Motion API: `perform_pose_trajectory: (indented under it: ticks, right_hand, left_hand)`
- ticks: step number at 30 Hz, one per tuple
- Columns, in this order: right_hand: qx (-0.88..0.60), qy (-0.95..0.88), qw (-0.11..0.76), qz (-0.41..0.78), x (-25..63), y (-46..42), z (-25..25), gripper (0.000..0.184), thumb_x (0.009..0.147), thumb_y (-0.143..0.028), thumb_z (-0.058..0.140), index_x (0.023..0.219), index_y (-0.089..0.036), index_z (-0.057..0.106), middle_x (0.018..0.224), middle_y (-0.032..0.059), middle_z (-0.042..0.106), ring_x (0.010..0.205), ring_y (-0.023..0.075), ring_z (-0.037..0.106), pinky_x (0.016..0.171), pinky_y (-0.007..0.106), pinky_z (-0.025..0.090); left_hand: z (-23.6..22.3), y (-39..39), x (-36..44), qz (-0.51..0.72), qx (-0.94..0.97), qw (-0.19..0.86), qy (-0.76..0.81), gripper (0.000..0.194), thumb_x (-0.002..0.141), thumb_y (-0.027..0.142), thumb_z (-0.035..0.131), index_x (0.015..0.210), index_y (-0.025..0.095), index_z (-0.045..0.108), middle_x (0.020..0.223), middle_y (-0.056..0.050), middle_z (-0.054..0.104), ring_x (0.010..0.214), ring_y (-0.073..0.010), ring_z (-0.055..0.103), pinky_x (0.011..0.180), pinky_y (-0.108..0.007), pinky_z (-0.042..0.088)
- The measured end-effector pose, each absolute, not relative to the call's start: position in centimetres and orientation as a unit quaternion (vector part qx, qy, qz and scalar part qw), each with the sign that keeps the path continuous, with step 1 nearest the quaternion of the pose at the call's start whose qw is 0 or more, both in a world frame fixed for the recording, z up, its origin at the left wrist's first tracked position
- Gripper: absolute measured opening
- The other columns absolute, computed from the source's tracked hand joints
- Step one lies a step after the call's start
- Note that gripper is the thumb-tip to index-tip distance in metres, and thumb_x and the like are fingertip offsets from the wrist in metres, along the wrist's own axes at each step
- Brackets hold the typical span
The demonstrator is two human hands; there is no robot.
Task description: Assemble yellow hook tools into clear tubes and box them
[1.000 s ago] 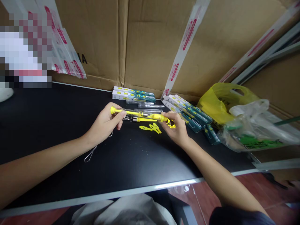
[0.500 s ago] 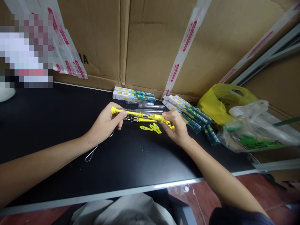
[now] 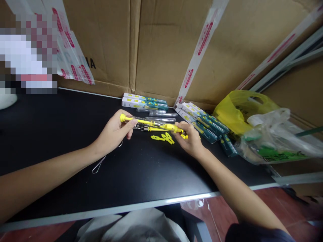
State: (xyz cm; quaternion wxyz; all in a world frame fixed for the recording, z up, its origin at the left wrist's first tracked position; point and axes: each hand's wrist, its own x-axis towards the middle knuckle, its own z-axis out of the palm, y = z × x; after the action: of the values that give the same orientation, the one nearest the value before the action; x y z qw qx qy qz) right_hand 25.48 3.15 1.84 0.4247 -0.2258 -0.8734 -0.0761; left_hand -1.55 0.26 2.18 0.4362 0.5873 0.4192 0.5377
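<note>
My left hand (image 3: 118,129) is closed around a clear tube with a yellow rod (image 3: 133,121) inside, which looks like a tubular spring scale. Its yellow end cap sticks out near my index finger. My right hand (image 3: 188,136) pinches a yellow plastic end piece (image 3: 171,127) close to the tube's right end; whether the two touch I cannot tell. Below and behind the tube lie another yellow rod (image 3: 158,129) and metal springs (image 3: 138,126). Flat yellow tabs (image 3: 166,137) rest between my hands. A bent wire hook (image 3: 98,166) lies under my left wrist.
Clear tubes (image 3: 163,114) lie beyond my hands, before stacked printed boxes (image 3: 143,102). More boxes (image 3: 204,122) stand to the right, beside a yellow plastic bag (image 3: 230,109) and a clear bag (image 3: 275,137). Cardboard (image 3: 161,50) walls the black table's (image 3: 141,178) back.
My right hand has shifted slightly, and more of the yellow end piece shows in its fingers. My left hand keeps its hold on the tube, almost unmoved.
</note>
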Motion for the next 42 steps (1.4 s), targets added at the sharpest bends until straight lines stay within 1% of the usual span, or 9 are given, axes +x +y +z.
perform_pose_trajectory:
  ticks: [5, 10, 14, 20, 24, 27, 31, 36, 42]
  right_hand:
    - [-0.223, -0.876, 0.415, -0.101, 25.4, 3.1, 2.6, 0.036, 0.087, -0.015, 0.061, 0.118, -0.027, 0.049, 0.098, 0.0066, 0.06, 0.09, 0.021, 0.062, 0.072, 0.037, 0.053]
    - [-0.216, -0.88, 0.411, -0.101, 25.3, 3.0, 2.7, 0.038, 0.087, -0.012, 0.059, 0.12, -0.027, 0.047, 0.098, 0.0071, 0.062, 0.089, 0.0218, 0.062, 0.071, 0.038, 0.053]
    - [-0.21, -0.881, 0.408, -0.112, 25.2, 3.0, 2.7, 0.037, 0.087, -0.011, 0.058, 0.119, -0.027, 0.047, 0.093, 0.0061, 0.063, 0.08, 0.0206, 0.06, 0.068, 0.036, 0.051]
    - [-0.211, -0.881, 0.418, -0.073, 25.4, 3.1, 2.3, 0.032, 0.088, -0.013, 0.056, 0.116, -0.026, 0.047, 0.082, 0.0022, 0.06, 0.066, 0.0166, 0.056, 0.06, 0.031, 0.05]
    - [-0.24, -0.874, 0.419, -0.057, 25.6, 3.0, 1.7, 0.03, 0.089, -0.018, 0.059, 0.116, -0.025, 0.048, 0.086, 0.0027, 0.062, 0.057, 0.0125, 0.054, 0.051, 0.025, 0.047]
    - [-0.26, -0.868, 0.419, -0.053, 25.6, 2.9, 1.3, 0.032, 0.089, -0.023, 0.061, 0.118, -0.026, 0.048, 0.085, 0.002, 0.064, 0.055, 0.0129, 0.055, 0.049, 0.025, 0.046]
    - [-0.251, -0.87, 0.421, -0.056, 25.5, 2.9, 1.7, 0.033, 0.088, -0.018, 0.06, 0.118, -0.027, 0.048, 0.088, 0.0024, 0.065, 0.059, 0.0138, 0.057, 0.053, 0.026, 0.047]
    - [-0.231, -0.868, 0.421, -0.127, 25.3, 2.9, 3.0, 0.039, 0.084, -0.016, 0.063, 0.118, -0.03, 0.049, 0.096, 0.0056, 0.06, 0.088, 0.0232, 0.061, 0.073, 0.041, 0.05]
    - [-0.217, -0.868, 0.414, -0.165, 25.3, 2.9, 3.0, 0.045, 0.084, -0.012, 0.062, 0.122, -0.029, 0.046, 0.095, 0.0052, 0.061, 0.084, 0.0231, 0.06, 0.072, 0.042, 0.047]
  left_hand:
    - [2.2, 0.2, -1.5, 0.533, 0.587, 0.438, 0.423, 0.016, 0.087, 0.027, 0.059, 0.086, 0.019, 0.045, 0.055, 0.008, 0.05, 0.047, -0.0075, 0.05, 0.048, -0.02, 0.044]
    - [2.1, 0.3, -1.6, 0.534, 0.588, 0.439, 0.42, 0.016, 0.087, 0.027, 0.059, 0.087, 0.019, 0.045, 0.054, 0.008, 0.05, 0.046, -0.0075, 0.049, 0.047, -0.02, 0.044]
    - [2.2, 0.3, -1.6, 0.533, 0.586, 0.44, 0.423, 0.017, 0.086, 0.028, 0.06, 0.087, 0.019, 0.045, 0.053, 0.009, 0.05, 0.045, -0.0075, 0.049, 0.047, -0.02, 0.043]
    - [2.2, 0.2, -1.5, 0.533, 0.59, 0.438, 0.42, 0.016, 0.086, 0.026, 0.058, 0.087, 0.019, 0.045, 0.051, 0.009, 0.05, 0.044, -0.0077, 0.049, 0.047, -0.02, 0.041]
    - [2.3, 0.2, -1.5, 0.528, 0.589, 0.438, 0.427, 0.012, 0.087, 0.023, 0.056, 0.087, 0.019, 0.044, 0.05, 0.009, 0.051, 0.044, -0.0078, 0.049, 0.047, -0.019, 0.04]
    - [2.4, 0.2, -1.5, 0.526, 0.586, 0.441, 0.43, 0.012, 0.087, 0.023, 0.056, 0.087, 0.019, 0.044, 0.05, 0.009, 0.051, 0.044, -0.0077, 0.049, 0.047, -0.019, 0.04]
    - [2.4, 0.2, -1.5, 0.527, 0.589, 0.439, 0.428, 0.013, 0.087, 0.024, 0.057, 0.087, 0.019, 0.045, 0.05, 0.008, 0.051, 0.044, -0.0079, 0.05, 0.046, -0.019, 0.04]
    - [2.3, 0.2, -1.5, 0.527, 0.595, 0.433, 0.425, 0.011, 0.088, 0.024, 0.056, 0.087, 0.019, 0.045, 0.049, 0.008, 0.052, 0.043, -0.0082, 0.049, 0.046, -0.02, 0.04]
    - [2.3, 0.1, -1.4, 0.531, 0.594, 0.437, 0.418, 0.01, 0.087, 0.021, 0.055, 0.087, 0.019, 0.045, 0.05, 0.008, 0.051, 0.044, -0.0078, 0.049, 0.047, -0.02, 0.041]
